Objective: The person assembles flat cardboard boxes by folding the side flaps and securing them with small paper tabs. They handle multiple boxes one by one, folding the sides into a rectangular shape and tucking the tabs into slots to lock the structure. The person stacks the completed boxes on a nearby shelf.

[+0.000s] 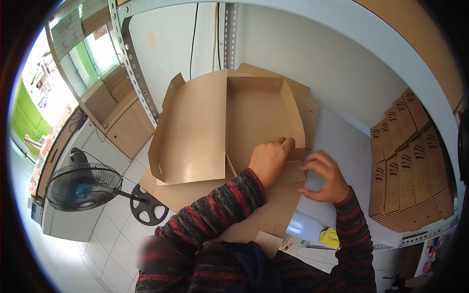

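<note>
A brown cardboard box (pixel 259 110) lies partly folded in front of me, its far and right walls standing up. Its lid panel (pixel 195 122) is spread out to the left, with the left side flap raised. My left hand (pixel 273 158) reaches across to the box's near right corner, fingers pinched on the cardboard there. Just right of that corner, my right hand (pixel 325 177) is curved with thumb and fingers apart, and nothing shows between them. Flat cardboard sheets (pixel 273 210) lie beneath the box.
Folded brown boxes (pixel 410 166) are stacked on the right of the grey shelf (pixel 342 146). A metal post (pixel 137 68) rises at the left. A black fan (pixel 85 185) stands on the tiled floor at the left. Something yellow (pixel 330 238) lies below my right forearm.
</note>
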